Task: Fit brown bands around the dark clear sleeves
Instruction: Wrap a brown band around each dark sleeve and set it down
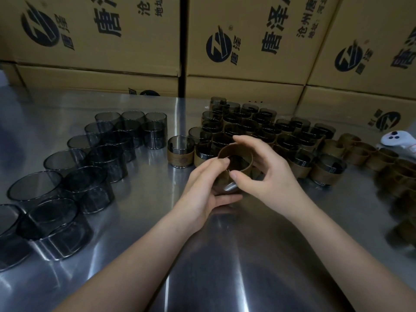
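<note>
centrally, both hands' grip, left hand [203, 190], right hand [263, 174], pinching brown band [236, 159], bare table [225, 255] nearside

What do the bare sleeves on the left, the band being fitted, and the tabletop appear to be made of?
Bare sleeves: smoky see-through glass or hard plastic, glossy; rims glint, which one is unclear. Brown band, held between the left hand and right hand: matte, thin-walled, likely card or cork-like sheet; no shine. Tabletop: brushed metal, probably stainless steel, with streaky reflections.
</note>
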{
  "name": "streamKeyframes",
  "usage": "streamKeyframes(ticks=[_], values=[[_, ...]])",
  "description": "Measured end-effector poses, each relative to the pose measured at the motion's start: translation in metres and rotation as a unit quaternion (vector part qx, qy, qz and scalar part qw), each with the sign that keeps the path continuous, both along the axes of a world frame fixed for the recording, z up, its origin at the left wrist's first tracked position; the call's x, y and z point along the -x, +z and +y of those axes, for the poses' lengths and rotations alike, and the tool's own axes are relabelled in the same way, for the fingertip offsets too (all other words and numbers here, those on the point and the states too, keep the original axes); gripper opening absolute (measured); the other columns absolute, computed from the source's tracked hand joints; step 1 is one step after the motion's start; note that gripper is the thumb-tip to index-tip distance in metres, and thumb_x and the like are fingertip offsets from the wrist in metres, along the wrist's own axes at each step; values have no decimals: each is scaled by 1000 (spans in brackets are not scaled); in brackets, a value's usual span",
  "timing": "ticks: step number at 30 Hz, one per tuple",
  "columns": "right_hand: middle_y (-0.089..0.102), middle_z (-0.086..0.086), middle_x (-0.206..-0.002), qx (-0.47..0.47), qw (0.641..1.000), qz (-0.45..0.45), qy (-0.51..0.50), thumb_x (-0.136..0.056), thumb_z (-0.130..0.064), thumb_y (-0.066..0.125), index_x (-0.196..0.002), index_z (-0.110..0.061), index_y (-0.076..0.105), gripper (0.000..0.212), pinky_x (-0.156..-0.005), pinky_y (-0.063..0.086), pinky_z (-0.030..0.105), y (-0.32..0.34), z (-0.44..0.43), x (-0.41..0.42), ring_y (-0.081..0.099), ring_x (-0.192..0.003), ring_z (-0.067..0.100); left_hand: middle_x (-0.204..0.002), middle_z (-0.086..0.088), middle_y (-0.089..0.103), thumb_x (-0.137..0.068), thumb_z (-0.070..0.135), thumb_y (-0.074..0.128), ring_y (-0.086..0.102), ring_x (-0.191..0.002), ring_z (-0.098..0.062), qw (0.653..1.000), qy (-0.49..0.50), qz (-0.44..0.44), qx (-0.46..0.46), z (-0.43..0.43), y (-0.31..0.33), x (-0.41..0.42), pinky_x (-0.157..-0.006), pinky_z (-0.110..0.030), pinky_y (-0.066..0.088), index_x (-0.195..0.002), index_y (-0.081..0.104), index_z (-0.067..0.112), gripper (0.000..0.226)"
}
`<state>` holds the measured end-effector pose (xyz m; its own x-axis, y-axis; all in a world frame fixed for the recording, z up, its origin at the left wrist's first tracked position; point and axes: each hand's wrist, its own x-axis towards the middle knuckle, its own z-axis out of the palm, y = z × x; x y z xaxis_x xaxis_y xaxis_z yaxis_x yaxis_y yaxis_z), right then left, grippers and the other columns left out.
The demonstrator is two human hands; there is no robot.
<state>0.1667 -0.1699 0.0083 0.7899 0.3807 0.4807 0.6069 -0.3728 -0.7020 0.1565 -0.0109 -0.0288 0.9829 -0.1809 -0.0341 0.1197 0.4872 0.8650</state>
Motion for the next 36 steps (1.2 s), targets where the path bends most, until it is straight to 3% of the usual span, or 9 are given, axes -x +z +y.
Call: streamKeyframes(ticks=[5,11,19,23,29,36], values=[[58,-16,-129,-16,1000,19,-3,-82,-16,73,-135,-33,54,59,-100,51,30,3,-2,0,53,-123,1,-120,-14,70,-83,33,69,69,-111,-28,1000,3,2,18,0,1,0,-81,-46,59,-126,63,12,48],[63,-4,-124,-64,995,74,32,-83,4,69,-133,-26,59,60,-95,53,26,1,-6,-5,61,-117,6,-118,-12,69,-72,28,75,70,-107,-27,1000,3,13,10,0,0,-1,-73,-41,59,-118,59,17,50],[70,-9,-118,-114,985,118,45,-83,11,64,-126,-33,64,62,-88,54,22,-3,-10,-9,64,-114,7,-109,-7,73,-69,23,76,72,-102,-26,1000,3,-2,-13,0,-4,-5,-69,-34,58,-117,59,25,51],[71,-9,-116,-134,981,132,43,-82,14,62,-121,-34,66,62,-86,53,20,-2,-9,-10,63,-114,6,-95,2,77,-67,24,77,74,-93,-21,1000,1,-13,-15,1,-4,-6,-64,-30,56,-116,59,27,52],[72,-3,-117,-149,975,155,51,-83,18,58,-122,-29,66,61,-88,55,25,-2,-11,-12,65,-113,12,-88,6,76,-63,24,77,74,-86,-18,1000,1,-18,-17,0,-4,-6,-60,-28,55,-111,58,28,52],[72,-4,-116,-150,974,162,48,-82,22,55,-122,-24,67,61,-91,55,27,-3,-12,-14,65,-114,11,-103,-4,75,-67,18,75,72,-101,-28,1000,12,-17,-21,-1,-3,-4,-59,-28,54,-115,59,27,52]])
